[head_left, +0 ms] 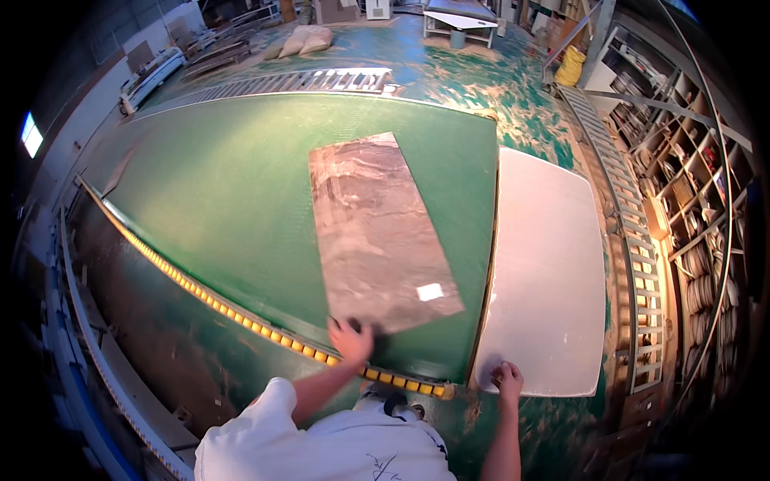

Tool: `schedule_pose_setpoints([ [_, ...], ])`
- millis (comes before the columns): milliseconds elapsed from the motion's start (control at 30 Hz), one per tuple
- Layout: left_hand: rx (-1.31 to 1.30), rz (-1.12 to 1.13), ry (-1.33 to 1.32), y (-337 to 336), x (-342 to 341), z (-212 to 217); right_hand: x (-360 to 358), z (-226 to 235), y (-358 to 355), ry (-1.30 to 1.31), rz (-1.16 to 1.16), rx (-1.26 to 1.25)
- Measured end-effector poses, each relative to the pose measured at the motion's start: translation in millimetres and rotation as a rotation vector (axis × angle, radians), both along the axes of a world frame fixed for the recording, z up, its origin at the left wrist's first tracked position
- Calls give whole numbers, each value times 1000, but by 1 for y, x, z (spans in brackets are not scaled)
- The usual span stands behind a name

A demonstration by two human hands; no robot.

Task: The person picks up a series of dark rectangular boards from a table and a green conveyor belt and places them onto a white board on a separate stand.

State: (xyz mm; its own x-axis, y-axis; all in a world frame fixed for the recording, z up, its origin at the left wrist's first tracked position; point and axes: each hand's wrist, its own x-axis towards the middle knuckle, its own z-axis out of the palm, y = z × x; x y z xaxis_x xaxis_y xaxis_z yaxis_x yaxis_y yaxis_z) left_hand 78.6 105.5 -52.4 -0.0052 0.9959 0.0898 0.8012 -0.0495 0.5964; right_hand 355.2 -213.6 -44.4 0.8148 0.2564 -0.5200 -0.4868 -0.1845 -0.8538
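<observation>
A brown marbled panel [377, 232] with a small white label [430, 292] lies at a slant on a green-topped table [216, 184]. At its near left corner is my left hand [351, 343], the fingers bent around a small dark patch that I cannot make out. To the right, my right hand [508, 381] is closed, its fingertips pinched together above the near left corner of a pale board [553, 264]. What the right fingers hold, if anything, is too small to tell. A dark shadow falls beside each hand.
A strip of yellow rollers [273, 333] edges the table's near side. Metal roller conveyors run beyond the table [321, 81] and along the right [638, 264]. Shelves with coiled edging rolls [698, 280] stand at the far right. Sacks [301, 42] lie on the floor behind.
</observation>
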Motion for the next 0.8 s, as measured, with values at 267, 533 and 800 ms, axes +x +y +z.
schedule_pose_setpoints([
  [267, -1552, -1013, -564, -13, 110, 71, 33, -46, 102, 103, -219, 26],
  [533, 265, -619, 259, 278, 186, 66, -27, 77, 3, 95, -404, -54],
  [800, -376, -1157, 526, 283, 257, 81, -211, 111, -134, 84, -745, -457],
])
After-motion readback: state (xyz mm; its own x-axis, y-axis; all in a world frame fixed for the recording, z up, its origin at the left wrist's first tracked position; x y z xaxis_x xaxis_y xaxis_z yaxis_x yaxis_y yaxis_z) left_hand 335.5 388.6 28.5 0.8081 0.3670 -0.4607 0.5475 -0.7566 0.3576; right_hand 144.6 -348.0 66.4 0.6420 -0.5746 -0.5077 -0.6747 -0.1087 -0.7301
